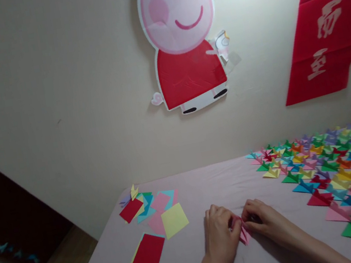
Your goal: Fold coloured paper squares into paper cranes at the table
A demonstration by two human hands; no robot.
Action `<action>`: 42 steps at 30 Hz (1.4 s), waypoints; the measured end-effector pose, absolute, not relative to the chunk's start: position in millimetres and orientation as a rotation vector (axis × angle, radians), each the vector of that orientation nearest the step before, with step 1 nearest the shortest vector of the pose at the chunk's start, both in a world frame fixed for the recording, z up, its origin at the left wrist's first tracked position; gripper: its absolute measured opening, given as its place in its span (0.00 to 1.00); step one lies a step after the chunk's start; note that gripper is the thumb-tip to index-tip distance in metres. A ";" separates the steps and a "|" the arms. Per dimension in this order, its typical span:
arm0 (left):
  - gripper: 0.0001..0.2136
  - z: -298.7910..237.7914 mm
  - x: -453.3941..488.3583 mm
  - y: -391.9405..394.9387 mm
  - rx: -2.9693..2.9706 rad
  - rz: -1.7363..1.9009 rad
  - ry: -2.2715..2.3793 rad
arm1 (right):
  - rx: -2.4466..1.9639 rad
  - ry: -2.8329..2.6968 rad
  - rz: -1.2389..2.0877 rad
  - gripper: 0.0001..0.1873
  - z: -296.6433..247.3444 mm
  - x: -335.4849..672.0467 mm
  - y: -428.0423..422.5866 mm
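A pale wall [88, 97] stands behind a surface [205, 185] spread with pink cloth. Along the right side of the surface, closely set rows of multicoloured folded paper figures [349, 173] extend toward the wall. A pig cutout [191, 74] in a red dress is mounted on the wall at upper centre, its top cropped; to its right hangs a red banner [323, 46] bearing pale characters. At lower centre the left hand [218, 232] and the right hand [265, 217] lie close together, each with thumb and fingers drawn into a pinch. Left of them, loose paper squares [161, 202] in several colours overlap; nearer the viewer, a red rectangular sheet [147, 261] rests over paler ones. A yellow square [175, 220] lies on the right edge of the overlapping group, and a small yellow folded figure [134, 192] is at its far end. Smallest is the folded pink paper [245, 238], gripped by both hands between their fingertips, its point directed toward the viewer and its upper part largely hidden.
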State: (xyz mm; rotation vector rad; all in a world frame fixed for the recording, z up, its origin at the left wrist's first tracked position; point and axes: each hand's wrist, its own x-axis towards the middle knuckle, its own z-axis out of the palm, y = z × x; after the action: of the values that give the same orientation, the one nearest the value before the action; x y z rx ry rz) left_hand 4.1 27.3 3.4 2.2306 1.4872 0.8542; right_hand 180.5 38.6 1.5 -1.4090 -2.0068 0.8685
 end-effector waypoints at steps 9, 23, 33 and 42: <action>0.07 5.0 1.0 29.5 2.122 0.872 1.460 | -1.534 -2.076 0.706 0.03 8.9 168.0 37.0; 0.06 1.2 -1.9 31.9 2.020 0.865 1.403 | -1.364 -2.000 0.814 0.10 7.5 177.0 46.2; 0.09 7.8 -3.8 34.3 1.989 0.836 1.311 | -1.506 -2.003 0.684 0.06 12.4 167.2 48.9; 0.04 7.8 1.0 39.5 2.054 0.874 1.295 | -1.502 -1.990 0.652 0.05 7.0 166.5 47.8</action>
State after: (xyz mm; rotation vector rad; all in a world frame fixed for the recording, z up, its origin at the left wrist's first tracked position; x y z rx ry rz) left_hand 1.0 39.5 7.8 2.0540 1.2954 0.8741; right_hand 166.5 47.8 7.0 -1.5021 -1.9902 0.6517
